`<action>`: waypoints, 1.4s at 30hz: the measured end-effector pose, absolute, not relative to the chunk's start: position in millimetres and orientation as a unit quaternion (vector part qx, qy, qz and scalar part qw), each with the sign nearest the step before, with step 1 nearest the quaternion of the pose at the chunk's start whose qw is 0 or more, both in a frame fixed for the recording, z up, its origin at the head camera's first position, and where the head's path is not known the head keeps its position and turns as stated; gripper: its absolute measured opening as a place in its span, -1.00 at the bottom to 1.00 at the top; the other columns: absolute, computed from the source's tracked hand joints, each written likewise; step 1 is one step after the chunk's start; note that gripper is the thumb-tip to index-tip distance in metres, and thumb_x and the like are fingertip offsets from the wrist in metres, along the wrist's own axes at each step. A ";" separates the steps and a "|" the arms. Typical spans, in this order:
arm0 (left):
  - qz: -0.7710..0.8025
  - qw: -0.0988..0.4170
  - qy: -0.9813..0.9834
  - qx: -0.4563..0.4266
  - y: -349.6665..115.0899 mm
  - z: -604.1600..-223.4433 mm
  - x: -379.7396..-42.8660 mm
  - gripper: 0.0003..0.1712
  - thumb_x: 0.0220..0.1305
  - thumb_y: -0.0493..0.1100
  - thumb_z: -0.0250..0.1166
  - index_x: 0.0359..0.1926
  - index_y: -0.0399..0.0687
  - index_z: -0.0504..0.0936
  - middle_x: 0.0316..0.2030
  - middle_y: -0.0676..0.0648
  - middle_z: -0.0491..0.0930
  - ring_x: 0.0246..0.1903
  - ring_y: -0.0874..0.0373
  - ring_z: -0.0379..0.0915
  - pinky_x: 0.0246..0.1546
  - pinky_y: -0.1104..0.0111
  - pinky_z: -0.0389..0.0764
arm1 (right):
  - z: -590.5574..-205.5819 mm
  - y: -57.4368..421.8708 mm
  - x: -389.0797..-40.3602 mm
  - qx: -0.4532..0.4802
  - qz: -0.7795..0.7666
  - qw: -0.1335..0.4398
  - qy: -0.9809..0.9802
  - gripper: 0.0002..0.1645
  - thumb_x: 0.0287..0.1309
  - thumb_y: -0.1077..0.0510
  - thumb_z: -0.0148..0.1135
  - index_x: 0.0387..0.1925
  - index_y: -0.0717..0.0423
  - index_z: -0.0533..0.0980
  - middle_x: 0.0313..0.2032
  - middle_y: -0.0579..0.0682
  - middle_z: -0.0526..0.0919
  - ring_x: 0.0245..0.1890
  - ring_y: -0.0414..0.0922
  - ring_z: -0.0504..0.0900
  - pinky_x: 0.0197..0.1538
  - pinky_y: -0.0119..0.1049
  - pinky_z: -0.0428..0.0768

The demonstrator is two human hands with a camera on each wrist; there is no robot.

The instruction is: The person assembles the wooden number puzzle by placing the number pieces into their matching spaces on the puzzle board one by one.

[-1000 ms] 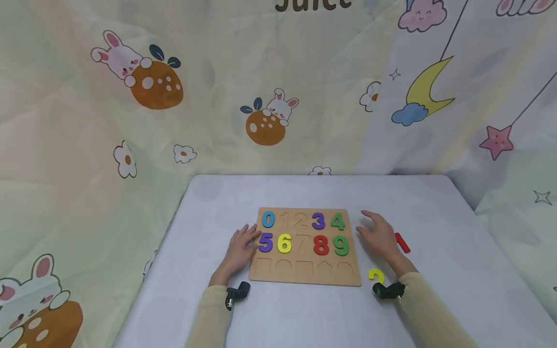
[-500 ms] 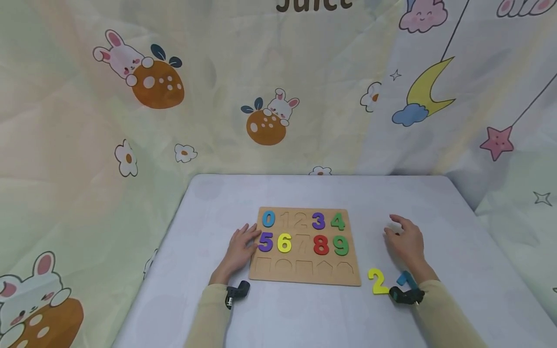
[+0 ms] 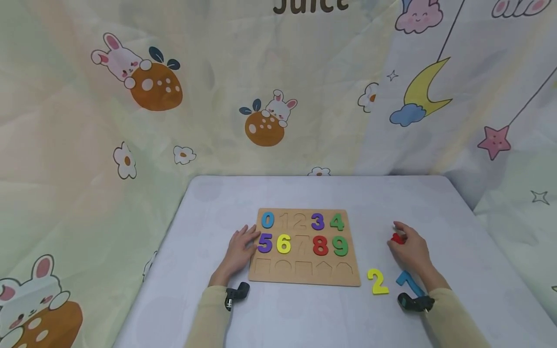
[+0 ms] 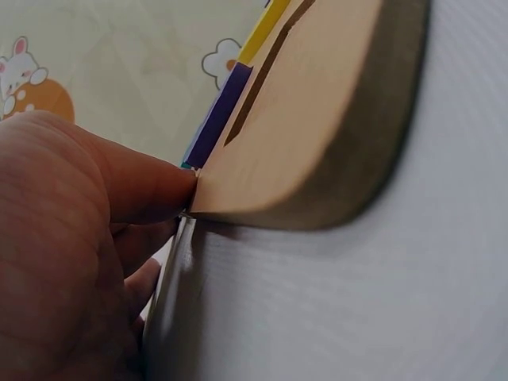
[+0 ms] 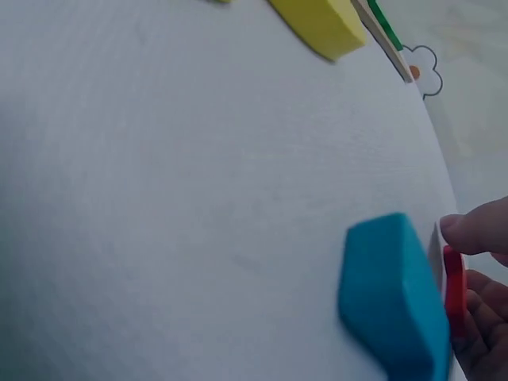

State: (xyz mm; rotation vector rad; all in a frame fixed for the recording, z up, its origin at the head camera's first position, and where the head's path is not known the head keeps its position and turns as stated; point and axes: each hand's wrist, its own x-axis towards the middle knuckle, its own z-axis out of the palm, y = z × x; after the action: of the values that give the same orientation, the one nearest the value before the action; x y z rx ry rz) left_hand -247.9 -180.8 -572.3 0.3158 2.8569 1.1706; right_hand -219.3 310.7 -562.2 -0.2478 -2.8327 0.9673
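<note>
A wooden number puzzle board [image 3: 271, 276] lies on the table with coloured digits in its recesses. My left hand [image 3: 235, 249] rests at the board's left edge, fingertips beside the purple 5 [image 3: 265, 243]; in the left wrist view its thumb [image 4: 151, 186] touches the board's corner. Right of the board, my right hand [image 3: 411, 249] pinches a red number 1 [image 3: 397, 239] between thumb and fingers, and the hand hides most of it. The blue 7 [image 3: 409, 282] lies near my right wrist, with the yellow 2 [image 3: 377, 282] to its left.
On the board sit the blue 0 [image 3: 267, 220], purple 3 [image 3: 317, 222], green 4 [image 3: 337, 222], yellow 6 [image 3: 284, 244], red 8 [image 3: 320, 245] and green 9 [image 3: 341, 246]. A printed cloth backdrop [image 3: 209, 121] hangs behind the white table [image 3: 226, 198].
My right hand has moved right, away from the board, and taken hold of the red 1. The yellow 2 and blue 7 have come into fuller view. The left hand has stayed put.
</note>
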 end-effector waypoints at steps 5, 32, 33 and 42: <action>0.375 0.009 0.920 0.109 -180.9 -572.9 -247.2 -0.53 0.33 -0.25 0.18 0.26 -0.10 0.51 0.42 -0.05 0.26 0.49 -0.07 -0.10 0.53 0.02 -0.25 | -556.1 311.3 -212.2 -0.056 0.316 0.043 -0.946 -0.18 0.10 0.24 0.31 0.37 0.27 0.21 0.13 0.42 0.40 -0.01 0.31 0.45 0.01 0.24 0.61; 0.374 0.013 0.921 0.105 -181.9 -572.6 -248.4 -0.52 0.33 -0.25 0.18 0.27 -0.09 0.50 0.43 -0.03 0.26 0.50 -0.03 -0.11 0.53 0.07 -0.28 | -550.0 327.5 -198.0 -0.016 0.313 -0.012 -0.950 -0.09 0.06 0.27 0.38 0.41 0.22 0.18 0.14 0.42 0.44 -0.06 0.22 0.52 -0.01 0.13 0.66; 0.372 0.012 0.922 0.105 -182.1 -572.5 -248.5 -0.52 0.34 -0.25 0.18 0.27 -0.09 0.50 0.42 -0.03 0.26 0.50 -0.03 -0.11 0.53 0.07 -0.28 | -549.9 327.3 -197.9 -0.017 0.311 -0.010 -0.950 -0.09 0.06 0.26 0.39 0.41 0.22 0.19 0.13 0.41 0.45 -0.07 0.20 0.52 -0.03 0.08 0.68; 0.373 0.018 0.922 0.104 -181.7 -574.2 -248.0 -0.52 0.34 -0.24 0.18 0.28 -0.07 0.50 0.43 -0.01 0.25 0.50 -0.01 -0.12 0.54 0.09 -0.28 | -552.0 316.0 -197.9 -0.031 0.311 0.021 -0.950 -0.12 0.10 0.12 0.41 0.39 0.21 0.22 0.08 0.36 0.48 -0.11 0.17 0.50 -0.15 -0.07 0.70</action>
State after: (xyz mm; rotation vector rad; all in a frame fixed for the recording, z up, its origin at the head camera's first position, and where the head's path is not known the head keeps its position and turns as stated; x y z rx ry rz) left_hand -248.0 -181.7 -574.2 0.3221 2.8641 1.1583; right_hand -197.9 316.0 -552.0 -0.0955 -2.9446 0.9657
